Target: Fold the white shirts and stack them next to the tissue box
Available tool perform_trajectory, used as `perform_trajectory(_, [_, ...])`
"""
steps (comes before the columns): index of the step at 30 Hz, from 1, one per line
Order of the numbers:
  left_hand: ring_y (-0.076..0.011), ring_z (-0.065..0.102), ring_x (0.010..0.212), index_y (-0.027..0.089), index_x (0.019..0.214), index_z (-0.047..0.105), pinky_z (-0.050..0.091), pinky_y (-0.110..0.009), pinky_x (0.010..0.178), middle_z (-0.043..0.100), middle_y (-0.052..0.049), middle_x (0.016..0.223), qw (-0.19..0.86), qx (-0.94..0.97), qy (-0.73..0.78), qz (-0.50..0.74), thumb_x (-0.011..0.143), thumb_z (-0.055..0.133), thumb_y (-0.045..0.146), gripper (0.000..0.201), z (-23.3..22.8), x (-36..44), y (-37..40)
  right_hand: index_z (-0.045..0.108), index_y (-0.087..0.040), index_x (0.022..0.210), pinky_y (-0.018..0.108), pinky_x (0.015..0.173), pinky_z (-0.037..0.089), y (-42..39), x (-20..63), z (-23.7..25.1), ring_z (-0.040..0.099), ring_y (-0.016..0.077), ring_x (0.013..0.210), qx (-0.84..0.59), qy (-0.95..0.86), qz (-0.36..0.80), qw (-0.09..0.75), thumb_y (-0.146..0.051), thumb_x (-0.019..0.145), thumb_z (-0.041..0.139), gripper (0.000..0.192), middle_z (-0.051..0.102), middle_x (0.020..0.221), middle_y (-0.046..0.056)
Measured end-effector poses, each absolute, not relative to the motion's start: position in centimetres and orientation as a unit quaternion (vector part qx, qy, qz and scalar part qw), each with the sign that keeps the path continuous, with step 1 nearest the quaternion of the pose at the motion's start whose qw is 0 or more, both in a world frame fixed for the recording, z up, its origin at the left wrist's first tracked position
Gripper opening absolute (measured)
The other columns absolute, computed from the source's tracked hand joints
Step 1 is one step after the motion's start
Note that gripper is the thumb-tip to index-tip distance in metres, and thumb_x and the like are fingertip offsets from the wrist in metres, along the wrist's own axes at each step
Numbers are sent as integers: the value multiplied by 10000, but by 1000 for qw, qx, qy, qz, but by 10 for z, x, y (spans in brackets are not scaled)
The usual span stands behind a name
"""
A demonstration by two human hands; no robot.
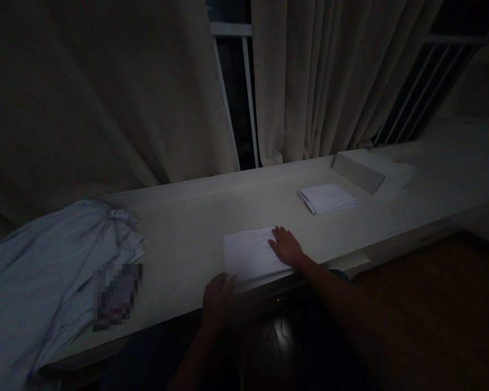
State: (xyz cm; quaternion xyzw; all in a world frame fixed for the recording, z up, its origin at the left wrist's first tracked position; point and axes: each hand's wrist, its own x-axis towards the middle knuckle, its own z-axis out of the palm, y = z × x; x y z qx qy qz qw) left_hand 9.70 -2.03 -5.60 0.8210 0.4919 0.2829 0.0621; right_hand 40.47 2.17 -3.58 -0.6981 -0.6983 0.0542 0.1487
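Note:
A folded white cloth [248,252] lies flat near the front edge of the pale table. My right hand [287,247] rests palm down on its right part, fingers stretched out. Beside the cloth's near left corner is my left hand [219,298], slightly blurred, with its fingers loosely apart and nothing visible in them. Whether it touches the cloth I cannot tell. Farther back on the right sits a second folded white cloth [328,199], its layered edges facing left.
A rumpled light garment [61,271] spreads over the table's left end, with a pixelated patch [118,296] beside it. At the back right a box-like grey-white object [358,171] stands on the table [179,244]. Beige curtains [301,81] hang behind the table.

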Motion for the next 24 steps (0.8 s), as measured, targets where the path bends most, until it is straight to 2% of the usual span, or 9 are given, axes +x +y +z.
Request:
perform_trajectory(4, [-271,572,1073,257,1147,677,469,-465,926,622,-132,1175,9,852,448,272,874,484,236,335,-67,88,-20,336,-129,1498,440,1177,127,21,404,-36,175,245,1466,-698,-698,56,149,-563,992,138,696,261,1572,115])
perform_trajectory(7, [-266,567,1094,256,1152,675,472,-447,939,647,-121,1149,0,858,445,256,889,450,226,348,-71,86,-22,333,-125,1500,468,1175,123,21,405,-34,175,259,1466,-699,-698,56,144,-554,994,139,691,256,1572,120])
perform_trajectory(11, [-253,566,1109,255,1190,650,473,-438,951,649,-103,1179,9,847,470,247,896,398,227,389,-71,89,-28,372,-108,1479,554,1169,-9,21,399,-17,88,299,1478,-694,-707,17,134,-490,999,214,633,246,1571,131])
perform_trajectory(13, [-253,562,1128,257,1195,645,461,-444,973,647,-91,1202,22,839,486,242,891,389,242,398,-68,92,-31,382,-117,1474,544,1172,-51,19,384,-4,52,282,1482,-667,-733,-8,136,-424,1004,240,580,238,1575,117])
perform_trajectory(15, [-254,562,1137,260,1188,645,456,-442,981,652,-81,1202,40,832,500,236,887,385,265,397,-63,95,-33,385,-152,1476,507,1191,-18,14,358,6,75,248,1483,-608,-781,-9,143,-390,1010,242,542,258,1571,87])
perform_trajectory(20, [-269,600,1077,233,1145,656,461,-456,966,683,-99,1131,76,832,494,239,887,395,323,378,-47,102,-36,492,-219,1397,434,1192,163,0,286,8,276,214,1435,-415,-900,56,120,-439,1020,259,495,414,1504,45])
perform_trajectory(24, [-275,609,1069,221,1168,651,468,-459,959,677,-113,1150,67,826,495,261,896,401,320,382,-51,103,-36,472,-238,1411,443,1183,186,4,270,0,275,218,1435,-436,-890,74,110,-436,1021,273,481,385,1521,31])
